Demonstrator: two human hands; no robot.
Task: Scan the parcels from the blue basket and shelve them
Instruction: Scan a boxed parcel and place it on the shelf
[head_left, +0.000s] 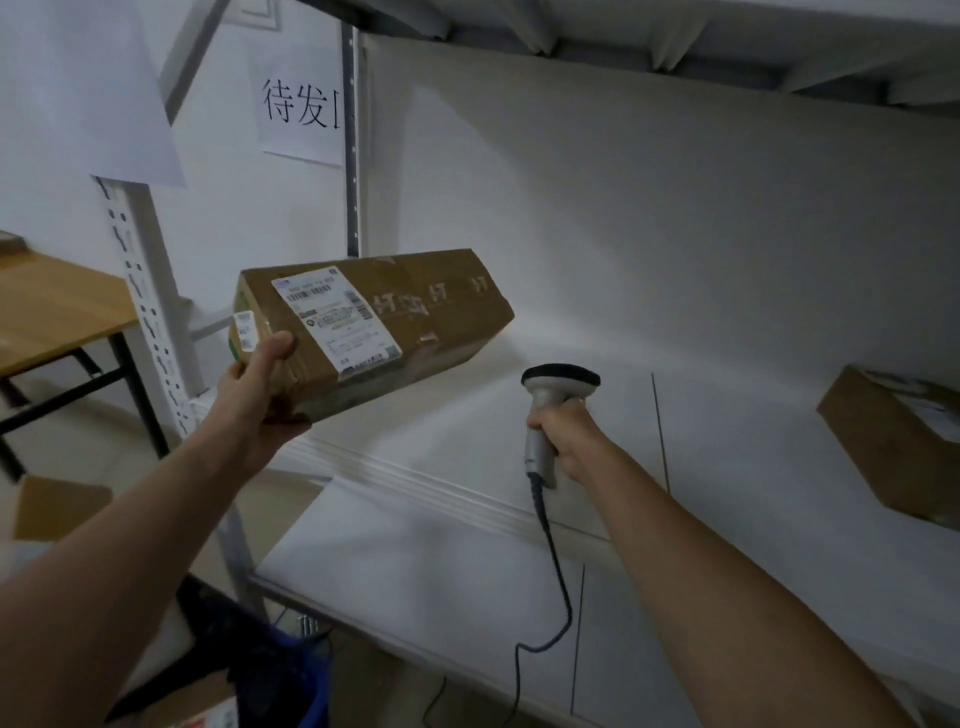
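1. One long brown cardboard parcel (374, 327) is held up over the left end of the white shelf (727, 415), its far end raised and pointing toward the back wall.
2. Its top face carries a white shipping label (337, 322) with barcodes and small print too blurred to read. Clear tape with pale printed marks runs along its length, and a small white sticker (244, 330) sits on the near end.
3. The left hand (260, 395) grips the parcel's near end from below, thumb pressed on the top edge beside the label.
4. The right hand (569, 436) is clenched round the handle of a grey scanner (543, 400). Its dark head points up, just right of the parcel and lower down, not touching it.
5. A black coiled cable (556, 571) hangs from the scanner's handle past the shelf's front edge.
6. A second brown parcel (893, 441) lies on the same shelf at the far right, well apart from the first.
7. Below the shelf's left corner, part of the blue basket (306, 691) shows, mostly in shadow.
8. A perforated white upright post (145, 312) stands left of the parcel, with a wooden table (52, 312) on black legs beyond it.
9. A paper sign (301, 109) with large black characters hangs on the wall above, partly hidden by a rear post.
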